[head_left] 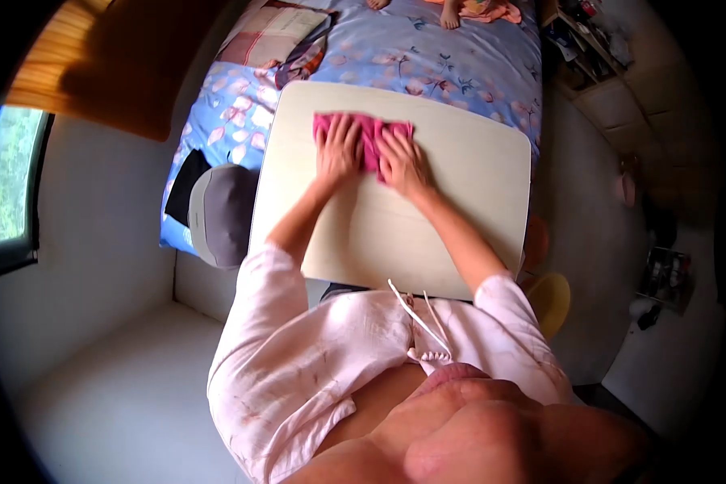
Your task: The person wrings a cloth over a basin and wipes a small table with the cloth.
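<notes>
A crumpled dark pink cloth (pixel 370 145) lies on the pale top of a small table (pixel 452 234), toward its far side. Over the cloth's left part rests my left hand (pixel 339 153), its fingers stretched forward and lying flat. My right hand (pixel 403 165) presses on the right part with fingers extended and a little apart. Both palms face down, and the cloth shows between and beyond them. What the fingertips do underneath is hidden.
Beyond the table is a bed with a blue flowered sheet (pixel 371 68), holding folded fabric (pixel 270 36) and another person's bare feet (pixel 450 16). A grey rounded object (pixel 227 214) sits left of the table. A yellow round item (pixel 550 305) stands at the lower right.
</notes>
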`<state>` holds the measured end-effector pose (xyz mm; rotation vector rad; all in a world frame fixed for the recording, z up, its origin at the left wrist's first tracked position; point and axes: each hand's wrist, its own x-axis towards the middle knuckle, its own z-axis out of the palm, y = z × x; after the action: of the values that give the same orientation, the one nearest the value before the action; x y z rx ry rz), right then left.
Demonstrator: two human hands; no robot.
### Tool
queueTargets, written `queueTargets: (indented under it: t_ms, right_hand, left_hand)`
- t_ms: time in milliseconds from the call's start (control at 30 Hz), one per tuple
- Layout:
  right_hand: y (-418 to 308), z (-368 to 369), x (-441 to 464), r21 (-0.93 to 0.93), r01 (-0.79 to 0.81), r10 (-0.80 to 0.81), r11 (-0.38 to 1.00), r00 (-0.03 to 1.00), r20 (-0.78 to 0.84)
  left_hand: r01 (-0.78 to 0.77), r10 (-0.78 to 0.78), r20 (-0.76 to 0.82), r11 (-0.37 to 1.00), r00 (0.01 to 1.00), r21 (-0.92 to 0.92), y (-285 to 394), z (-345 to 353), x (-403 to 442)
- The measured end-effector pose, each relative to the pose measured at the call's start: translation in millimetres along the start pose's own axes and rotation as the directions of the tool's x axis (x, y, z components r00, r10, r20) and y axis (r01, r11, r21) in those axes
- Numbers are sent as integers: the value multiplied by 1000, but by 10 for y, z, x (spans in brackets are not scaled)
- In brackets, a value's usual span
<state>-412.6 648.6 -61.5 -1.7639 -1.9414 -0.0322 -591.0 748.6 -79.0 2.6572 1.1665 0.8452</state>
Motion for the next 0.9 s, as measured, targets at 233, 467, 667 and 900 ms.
queueTargets:
  t_ms: [233,467,667,900]
  right_hand:
    - [-519,5,-342,34,130,-132,991,989,69]
    - [-1210,-334,-1521,241,208,-273,948,921,279]
    - [-560,179,-102,51,93,-98,994,990,102]
    - [-578,261,-45,83,31,-38,996,996,78]
  left_hand:
    - [-116,127,156,990,980,-75,-202,-414,-467]
    - [123,-69,445,988,893,-94,442,-1401,-2170]
    - [71,-77,103,996,992,57,-201,-635,-723]
    - [18,-21,90,1000,996,24,-482,-478,-486]
